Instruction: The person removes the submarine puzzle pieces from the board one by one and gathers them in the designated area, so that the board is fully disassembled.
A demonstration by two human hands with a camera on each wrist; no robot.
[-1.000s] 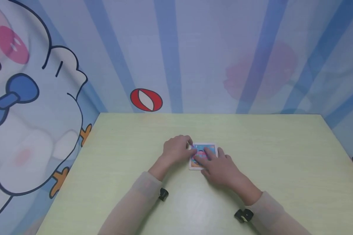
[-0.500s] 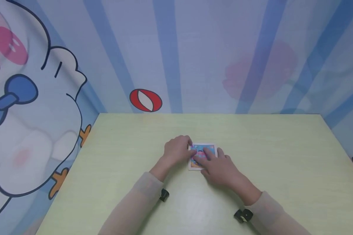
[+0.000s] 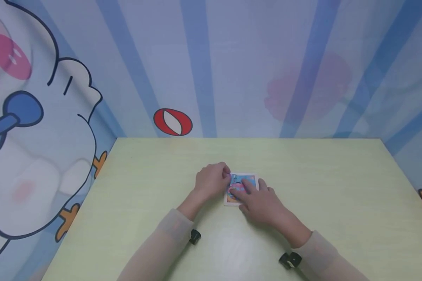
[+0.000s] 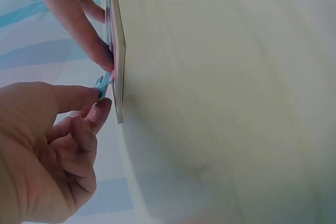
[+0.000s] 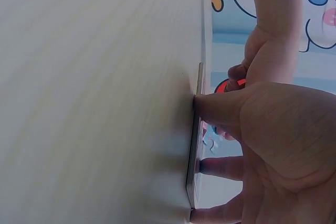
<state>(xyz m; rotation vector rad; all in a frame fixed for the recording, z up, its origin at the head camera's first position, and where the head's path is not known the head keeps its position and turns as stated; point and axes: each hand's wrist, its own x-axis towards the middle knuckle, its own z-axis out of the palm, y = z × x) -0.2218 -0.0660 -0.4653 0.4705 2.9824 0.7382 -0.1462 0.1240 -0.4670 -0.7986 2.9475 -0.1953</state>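
Observation:
A small square picture puzzle (image 3: 247, 177), with a pale border and a blue and pink print, lies flat on the table. At its left edge my left hand (image 3: 211, 179) pinches a small blue puzzle piece (image 4: 103, 85) between thumb and fingertips, tilted up from the picture. My right hand (image 3: 263, 203) rests on the puzzle with spread fingers. Two of its fingertips lie on the print. In the right wrist view its thumb (image 5: 218, 107) touches one edge of the board and another finger (image 5: 218, 212) meets the far end. The fingers hide part of the picture.
The pale yellow-green table (image 3: 337, 175) stretches out around both hands. A striped blue backdrop (image 3: 239, 70) rises behind it, with a cartoon bird (image 3: 38, 156) printed at left. Small black devices (image 3: 290, 259) sit at both wrists.
My left thumb, which lay out over the picture, has drawn back to the left against the fingers and now lifts the piece's edge. The right hand stays in place; the head view has shifted slightly.

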